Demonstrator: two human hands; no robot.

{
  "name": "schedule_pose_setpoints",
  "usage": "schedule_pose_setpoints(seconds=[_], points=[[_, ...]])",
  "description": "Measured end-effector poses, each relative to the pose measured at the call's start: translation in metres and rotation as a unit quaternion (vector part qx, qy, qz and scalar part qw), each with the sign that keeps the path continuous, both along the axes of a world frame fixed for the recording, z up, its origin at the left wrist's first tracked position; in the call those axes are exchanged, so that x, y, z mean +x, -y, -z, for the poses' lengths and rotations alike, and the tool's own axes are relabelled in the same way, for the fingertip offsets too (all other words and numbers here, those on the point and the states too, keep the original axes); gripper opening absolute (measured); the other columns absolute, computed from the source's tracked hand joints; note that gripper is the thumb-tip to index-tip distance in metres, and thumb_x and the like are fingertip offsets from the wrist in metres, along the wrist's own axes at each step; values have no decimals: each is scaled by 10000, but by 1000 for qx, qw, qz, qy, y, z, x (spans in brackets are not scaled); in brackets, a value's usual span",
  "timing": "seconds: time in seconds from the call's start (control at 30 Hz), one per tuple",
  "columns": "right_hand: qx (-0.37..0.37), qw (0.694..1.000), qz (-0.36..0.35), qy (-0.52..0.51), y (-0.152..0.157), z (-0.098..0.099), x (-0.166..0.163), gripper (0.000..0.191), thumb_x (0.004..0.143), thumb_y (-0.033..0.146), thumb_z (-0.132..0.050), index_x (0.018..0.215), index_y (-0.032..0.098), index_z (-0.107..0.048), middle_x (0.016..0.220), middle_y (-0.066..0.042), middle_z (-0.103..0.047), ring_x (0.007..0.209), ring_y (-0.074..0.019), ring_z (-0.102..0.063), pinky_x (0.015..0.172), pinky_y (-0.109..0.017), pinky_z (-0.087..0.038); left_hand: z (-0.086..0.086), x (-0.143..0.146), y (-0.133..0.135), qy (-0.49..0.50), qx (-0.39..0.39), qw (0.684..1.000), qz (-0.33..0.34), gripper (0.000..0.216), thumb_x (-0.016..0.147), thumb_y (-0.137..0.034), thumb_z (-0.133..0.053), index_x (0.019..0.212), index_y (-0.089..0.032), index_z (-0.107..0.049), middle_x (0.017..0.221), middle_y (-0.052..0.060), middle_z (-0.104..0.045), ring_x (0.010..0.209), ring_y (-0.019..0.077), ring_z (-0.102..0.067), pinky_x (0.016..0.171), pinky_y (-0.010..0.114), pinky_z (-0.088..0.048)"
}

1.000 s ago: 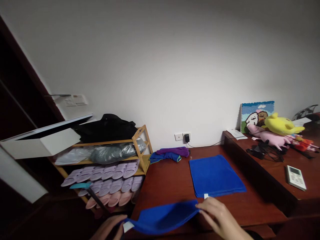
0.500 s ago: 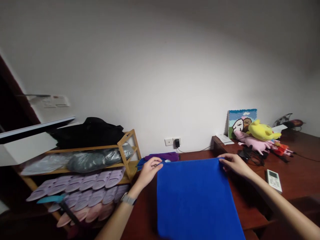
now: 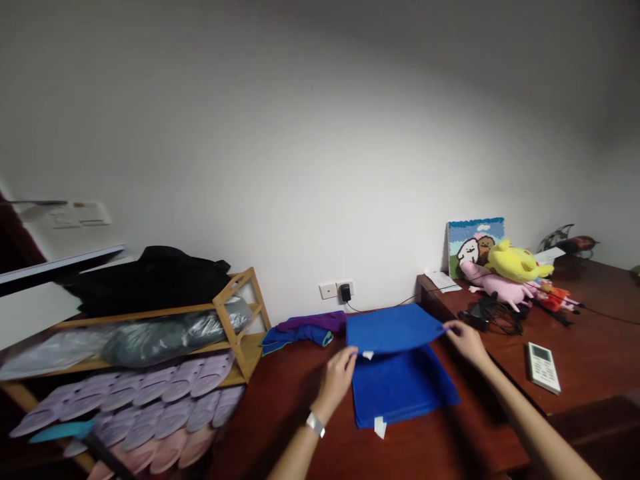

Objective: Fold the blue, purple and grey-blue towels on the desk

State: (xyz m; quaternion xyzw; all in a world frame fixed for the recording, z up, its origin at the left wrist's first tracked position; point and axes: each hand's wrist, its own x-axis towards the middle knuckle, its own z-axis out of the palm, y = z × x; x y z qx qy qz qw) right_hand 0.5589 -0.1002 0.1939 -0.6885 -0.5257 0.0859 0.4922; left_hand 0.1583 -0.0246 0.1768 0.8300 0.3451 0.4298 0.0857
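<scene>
A blue cloth hangs slightly tilted above the table, a small white tag at its near edge. My left hand pinches its near left corner, and my right hand pinches the right corner. Beneath it, more blue cloth lies flat on the brown table, with a white tag sticking out at the front. Whether the upper and lower cloth are joined is hidden. To the left at the wall lie crumpled blue and purple cloths.
A wooden rack on the left holds purple and pink slippers and a black bag. On the higher right surface are plush toys, a picture, cables and a white remote. A charger sits in the wall socket.
The blue cloth hung down in front of me; now its near edge is lifted over blue cloth on the table. My left hand has moved right and nearer; the view has turned slightly right.
</scene>
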Motion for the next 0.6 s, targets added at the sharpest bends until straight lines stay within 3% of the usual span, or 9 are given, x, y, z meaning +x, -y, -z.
schedule_pose_setpoints(seconds=[0.13,0.23,0.3,0.4,0.5,0.6], points=[[-43,999,-8,-3,31,92,-22,233,658,428,-502,702,274,-670,817,-63,-780,857,-307,-754,848,-442,-577,111,1,29,-118,8,993,-15,323,981,-158,-404,1037,-297,-691,908,37,-787,831,238,-769,764,367,-646],[-45,999,-17,8,44,138,-28,181,650,380,-501,699,286,-647,848,-62,-767,894,-312,-747,873,-444,-575,153,-6,40,-144,15,989,-30,384,945,-112,-396,1082,-321,-687,957,45,-788,861,255,-768,775,405,-660],[-40,998,-37,29,48,156,-26,197,692,361,-489,756,279,-656,927,-77,-755,953,-305,-732,908,-437,-564,159,-11,42,-148,24,988,-24,422,939,-97,-391,1138,-328,-683,1064,49,-784,947,254,-762,839,414,-657],[-53,993,-84,64,51,170,-18,234,758,341,-485,857,260,-681,1049,-92,-729,1047,-287,-706,959,-410,-547,154,-18,44,-156,25,987,-3,420,943,-87,-392,1141,-309,-689,1132,50,-772,1020,243,-744,910,405,-638],[-79,987,-113,88,53,174,-11,327,796,355,-505,1024,259,-719,1211,-98,-697,1160,-278,-672,1034,-390,-521,147,-19,47,-163,-2,987,17,295,953,-159,-492,1135,-296,-680,1173,57,-752,1063,255,-719,941,414,-621],[-107,980,-124,114,54,172,-8,412,836,372,-493,1161,267,-724,1272,-107,-683,1184,-276,-664,1044,-386,-524,146,-16,48,-177,-10,983,36,302,939,-181,-560,1193,-308,-660,1176,47,-741,1048,254,-709,925,410,-618]])
